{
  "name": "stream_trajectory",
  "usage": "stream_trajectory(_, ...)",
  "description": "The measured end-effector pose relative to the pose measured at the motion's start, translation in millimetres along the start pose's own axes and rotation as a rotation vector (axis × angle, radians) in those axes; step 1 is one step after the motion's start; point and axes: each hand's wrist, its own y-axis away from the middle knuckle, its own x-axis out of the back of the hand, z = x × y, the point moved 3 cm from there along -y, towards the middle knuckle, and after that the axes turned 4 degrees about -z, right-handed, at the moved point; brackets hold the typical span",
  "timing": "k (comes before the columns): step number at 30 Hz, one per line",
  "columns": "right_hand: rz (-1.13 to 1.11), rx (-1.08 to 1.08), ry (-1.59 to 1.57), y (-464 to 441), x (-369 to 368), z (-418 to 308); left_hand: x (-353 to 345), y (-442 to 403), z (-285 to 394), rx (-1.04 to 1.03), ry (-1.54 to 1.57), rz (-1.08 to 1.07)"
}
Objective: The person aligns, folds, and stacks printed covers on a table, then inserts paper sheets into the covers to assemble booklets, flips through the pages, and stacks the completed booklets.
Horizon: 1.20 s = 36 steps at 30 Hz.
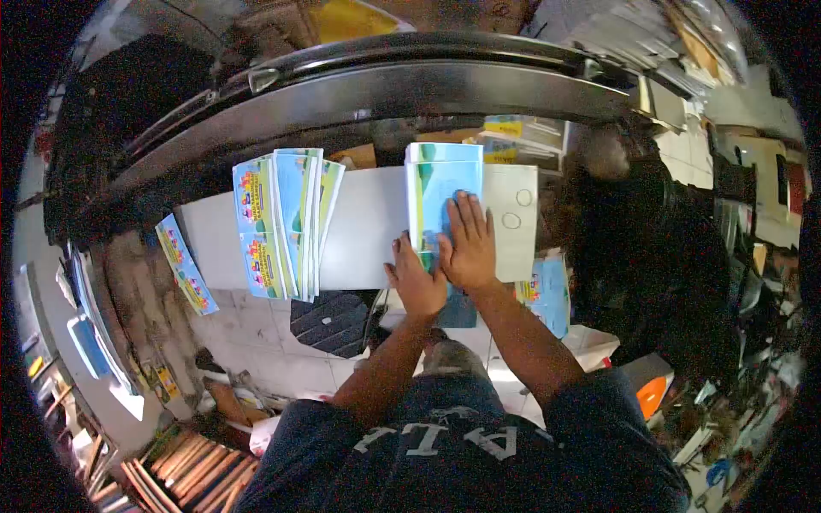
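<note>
A stack of printed blue sheets (440, 175) with green edges lies on the grey tabletop (363, 222), right of its middle. My right hand (469, 244) rests flat on the stack's right part, fingers stretched away from me. At the stack's near left edge is my left hand (417, 278), its fingers spread and its thumb close to the right hand. To the left, several folded booklets (295, 222) with colourful lettering and cartoon figures lie fanned and overlapping. Another printed strip (186, 265) sits at the table's left end.
A dark metal bar (410, 73) runs behind the table. More printed sheets (547, 295) lie low at the right, and yellow-marked packs (522, 141) stand behind. A black slatted pedal (329, 323) is below the table. Several wooden strips (192, 466) lie at lower left.
</note>
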Motion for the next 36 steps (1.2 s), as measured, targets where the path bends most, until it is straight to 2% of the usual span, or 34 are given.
stream_trajectory(5, 0.061, -0.004, -0.088, 11.4, 12.1, 4.8, 2.1, -8.9, -10.6, 0.008, 0.049, 0.009)
stream_trajectory(7, 0.244, -0.231, -0.569, 49.9, 35.9, 11.2, 13.3, -25.3, -23.1, 0.071, 0.363, -0.062)
stream_trajectory(9, 0.309, -0.643, -0.949, 136.6, 29.6, 10.4, 57.9, -76.5, 10.8, -0.146, -0.02, -0.05)
stream_trajectory(10, 0.249, -0.72, -1.044, 186.2, 11.4, 1.9, 76.8, -112.2, 37.1, -0.311, 0.049, -0.023)
stream_trajectory(11, 0.208, -0.996, -1.694, 222.2, -20.2, -25.2, 90.1, -140.7, 73.1, -0.46, 0.016, -0.134)
stream_trajectory(12, 0.217, -0.964, -1.723, 224.9, -30.2, -40.4, 89.9, -161.7, 104.2, -0.534, -0.361, -0.284)
stream_trajectory(13, 0.226, -0.932, -1.752, 227.5, -40.4, -55.5, 79.9, -182.3, 111.3, -0.546, -0.373, -0.297)
stream_trajectory(15, 0.316, -0.887, -1.806, 218.3, -61.1, -74.2, 46.8, -219.6, 121.6, -0.589, -0.498, -0.985)
stream_trajectory(16, 0.398, -0.871, -1.829, 206.4, -71.9, -77.4, 26.1, -234.3, 113.7, -0.684, -0.372, -1.166)
stream_trajectory(17, 0.478, -0.943, -1.893, 191.2, -73.9, -71.9, 25.0, -232.6, 118.2, -0.692, -0.39, -1.176)
stream_trajectory(19, 0.568, -1.003, -1.963, 173.3, -85.1, -61.8, 31.3, -228.5, 129.4, -0.402, -0.396, -1.326)
stream_trajectory(20, 0.607, -1.003, -2.076, 172.2, -89.9, -67.9, 26.2, -226.4, 124.9, -0.364, -0.225, -1.378)
stream_trajectory(21, 0.637, -0.989, -2.183, 171.0, -92.1, -71.9, 24.3, -224.5, 118.9, -0.355, -0.231, -1.382)
stream_trajectory(23, 0.655, -1.01, -2.063, 167.8, -87.0, -70.2, 25.2, -226.4, 117.3, -0.369, -0.231, -1.352)
stream_trajectory(25, 0.547, -1.099, -1.566, 174.0, -72.8, -56.1, 36.3, -223.8, 99.7, -0.349, -0.23, -1.307)
stream_trajectory(26, 0.652, -0.902, -1.622, 172.1, -50.4, -43.5, 54.0, -219.0, 87.2, -0.389, -0.077, -1.154)
stream_trajectory(27, 0.581, -0.976, -1.605, 175.2, -36.3, -23.8, 73.9, -212.3, 71.9, -0.425, 0.073, -0.992)
stream_trajectory(28, 0.524, -0.944, -1.59, 166.4, -1.8, -5.4, 91.9, -201.6, 48.8, -0.442, 0.207, -0.861)
stream_trajectory(29, 0.484, -0.767, -1.361, 168.4, 5.1, 19.9, 108.6, -186.6, 23.6, -0.458, 0.338, -0.727)
stream_trajectory(30, 0.299, -0.635, -1.141, 168.6, 10.4, 49.5, 121.8, -168.7, -0.1, -0.35, 0.338, -0.618)
stream_trajectory(31, 0.306, -0.483, -1.15, 159.6, 21.4, 63.4, 131.6, -148.6, -25.8, -0.237, 0.34, -0.51)
stream_trajectory(32, 0.312, -0.335, -1.155, 149.2, 34.0, 71.1, 131.4, -131.6, -58.3, -0.278, 0.454, -0.438)
stream_trajectory(33, 0.302, -0.342, -1.147, 141.9, 41.4, 76.7, 124.1, -119.5, -85.2, -0.29, 0.516, -0.407)
stream_trajectory(34, 0.174, -0.294, -1.042, 133.8, 47.1, 78.8, 116.7, -107.5, -112.1, -0.304, 0.577, -0.375)
stream_trajectory(36, -0.059, -0.277, -0.879, 126.5, 29.7, 87.9, 104.5, -81.5, -143.0, -0.33, 0.268, -0.284)
